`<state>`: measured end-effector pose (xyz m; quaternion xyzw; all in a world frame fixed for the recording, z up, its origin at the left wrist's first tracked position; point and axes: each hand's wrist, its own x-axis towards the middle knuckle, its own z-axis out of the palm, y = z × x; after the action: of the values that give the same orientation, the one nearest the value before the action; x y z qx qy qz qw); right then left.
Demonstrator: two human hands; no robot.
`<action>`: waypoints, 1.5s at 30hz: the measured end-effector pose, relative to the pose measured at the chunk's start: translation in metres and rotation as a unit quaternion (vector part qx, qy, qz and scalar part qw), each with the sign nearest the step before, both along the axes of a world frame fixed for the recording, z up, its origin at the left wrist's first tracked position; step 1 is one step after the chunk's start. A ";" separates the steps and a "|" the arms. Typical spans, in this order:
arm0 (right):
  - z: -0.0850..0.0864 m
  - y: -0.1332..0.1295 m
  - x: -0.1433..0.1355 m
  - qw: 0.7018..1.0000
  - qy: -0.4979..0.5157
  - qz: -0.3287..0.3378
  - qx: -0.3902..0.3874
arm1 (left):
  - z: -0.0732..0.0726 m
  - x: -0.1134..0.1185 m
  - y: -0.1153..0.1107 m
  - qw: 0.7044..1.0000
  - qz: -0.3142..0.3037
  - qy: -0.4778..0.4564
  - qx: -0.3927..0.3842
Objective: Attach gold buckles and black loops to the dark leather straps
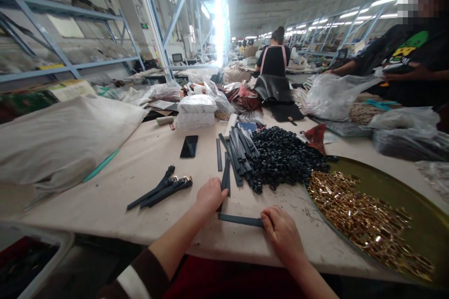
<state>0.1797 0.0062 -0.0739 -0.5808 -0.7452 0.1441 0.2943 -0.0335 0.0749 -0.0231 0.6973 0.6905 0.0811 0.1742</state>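
Flat dark leather strap [240,220] lies on the near table edge [147,224]. Right hand [280,233] pinches its right end, fingers curled. Left hand [209,195] presses another dark strap [225,182], fingers closed, near the black loop pile [284,156].

Bare tabletop [147,159] lies open left of the hands, while dark straps [236,149], black rings [284,156] and a tray [417,205] of gold buckles [365,217] crowd the right.
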 end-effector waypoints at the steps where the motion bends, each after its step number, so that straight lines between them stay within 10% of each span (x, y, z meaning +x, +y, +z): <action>1: -0.002 -0.001 0.001 1.000 0.023 -0.002 -0.002 | -0.001 -0.003 0.004 1.000 0.014 0.002 -0.002; 10: 0.012 0.003 0.014 0.930 0.345 -0.098 -0.080 | 0.022 0.003 -0.053 0.992 -0.064 -0.109 -0.030; 15: 0.028 0.011 0.003 0.936 0.313 0.004 -0.159 | 0.027 0.027 -0.087 0.831 -0.076 -0.451 -0.318; 23: 0.025 0.064 0.023 0.995 0.029 -0.082 -0.056 | 0.026 0.050 -0.081 0.644 0.102 -0.641 -0.404; 35: 0.020 0.045 0.035 0.988 0.083 -0.093 -0.094 | 0.026 0.043 -0.085 0.592 0.146 -0.672 -0.421; 37: 0.023 0.029 0.034 0.958 0.222 -0.071 -0.168 | 0.023 0.043 -0.085 0.587 0.141 -0.669 -0.434; 41: 0.029 0.000 0.024 0.807 0.502 -0.063 -0.304 | 0.019 0.044 -0.084 0.564 0.123 -0.677 -0.457; 45: 0.036 -0.020 0.007 0.713 0.613 -0.089 -0.328 | 0.025 0.041 -0.070 0.545 0.146 -0.751 -0.343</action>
<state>0.1870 -0.0142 -0.0374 -0.4891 -0.2520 0.6766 0.4893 0.0078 0.0045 0.0014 0.1586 0.3759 0.3562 0.8406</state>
